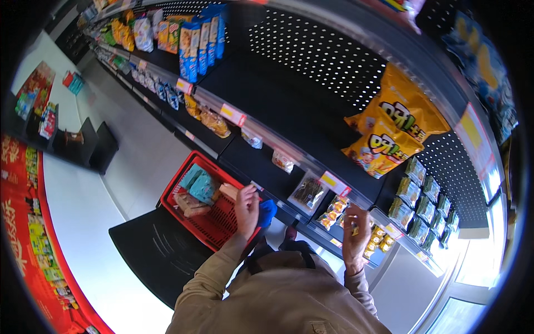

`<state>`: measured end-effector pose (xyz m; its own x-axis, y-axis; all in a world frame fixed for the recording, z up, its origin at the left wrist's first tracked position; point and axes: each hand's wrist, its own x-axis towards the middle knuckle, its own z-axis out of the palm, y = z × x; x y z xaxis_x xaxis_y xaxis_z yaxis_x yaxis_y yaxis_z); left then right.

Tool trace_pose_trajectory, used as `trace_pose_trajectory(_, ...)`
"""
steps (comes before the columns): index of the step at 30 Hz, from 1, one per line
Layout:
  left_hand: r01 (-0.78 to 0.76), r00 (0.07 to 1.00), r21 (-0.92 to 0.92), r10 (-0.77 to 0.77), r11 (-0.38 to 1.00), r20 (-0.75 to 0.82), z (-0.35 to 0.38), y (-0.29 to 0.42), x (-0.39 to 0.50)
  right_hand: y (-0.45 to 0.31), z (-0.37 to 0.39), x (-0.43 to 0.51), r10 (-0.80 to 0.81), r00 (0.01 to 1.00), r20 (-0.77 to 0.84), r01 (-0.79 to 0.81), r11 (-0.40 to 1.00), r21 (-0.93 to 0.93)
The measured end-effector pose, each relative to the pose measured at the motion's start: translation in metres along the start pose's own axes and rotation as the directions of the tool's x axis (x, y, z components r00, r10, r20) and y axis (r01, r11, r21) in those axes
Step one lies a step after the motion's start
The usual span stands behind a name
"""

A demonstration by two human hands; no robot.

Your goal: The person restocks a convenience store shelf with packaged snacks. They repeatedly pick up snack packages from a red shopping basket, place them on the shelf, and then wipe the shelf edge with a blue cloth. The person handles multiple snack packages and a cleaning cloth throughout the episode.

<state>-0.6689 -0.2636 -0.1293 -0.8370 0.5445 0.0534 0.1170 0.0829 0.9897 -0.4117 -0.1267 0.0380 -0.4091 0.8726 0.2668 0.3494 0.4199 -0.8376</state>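
Observation:
My left hand (pixel 247 208) is raised over the right side of a red plastic shopping basket (pixel 196 156), its fingers loosely curled and nothing visible in them. Inside the basket lie turquoise packages (pixel 200 185), a clear-wrapped pale package (pixel 190 205) and a light pink box (pixel 228 191). A blue object (pixel 267 212) shows just beside my left hand; its kind is unclear. My right hand (pixel 356 234) hovers before the lower shelf edge, fingers bent and apart, with no item seen in it. Small wrapped snacks (pixel 333 213) sit on the shelf behind it.
Yellow snack bags (pixel 388 146) lean on the upper shelf (pixel 283 108), beside rows of small green packets (pixel 417 200). Blue biscuit packs (pixel 200 50) stand farther left. A black curved surface (pixel 154 246) is under the basket. A clear tray (pixel 308 192) rests on the lower shelf.

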Motion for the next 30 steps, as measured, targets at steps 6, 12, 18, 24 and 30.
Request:
trace_pose_trajectory(6,0.299,0.930,0.026,-0.285,0.954,-0.232,-0.083,-0.159,-0.037,-0.001,0.044,-0.027,-0.015,0.969,0.246,0.027,0.999,-0.045)
trace_pose_trajectory(12,0.187,0.982,0.498,-0.160,0.847,-0.096,-0.087,-0.192,0.001,-0.009,0.060,-0.039,0.021,0.942,0.335,0.014,0.995,-0.104)
trace_pose_trajectory(18,0.041,0.974,0.758,-0.197,0.651,0.116,-0.073,-0.189,0.049,-0.003,0.064,-0.061,0.136,0.936,0.325,-0.071,0.976,-0.206)
trace_pose_trajectory(24,-0.184,0.972,0.866,-0.042,0.465,0.230,-0.091,-0.267,0.073,-0.009,0.066,-0.070,0.156,0.936,0.317,-0.086,0.971,-0.223)
trace_pose_trajectory(30,-0.324,0.923,0.855,-0.063,0.405,0.380,-0.106,-0.232,0.075,-0.012,0.073,-0.074,0.157,0.916,0.370,-0.079,0.973,-0.217)
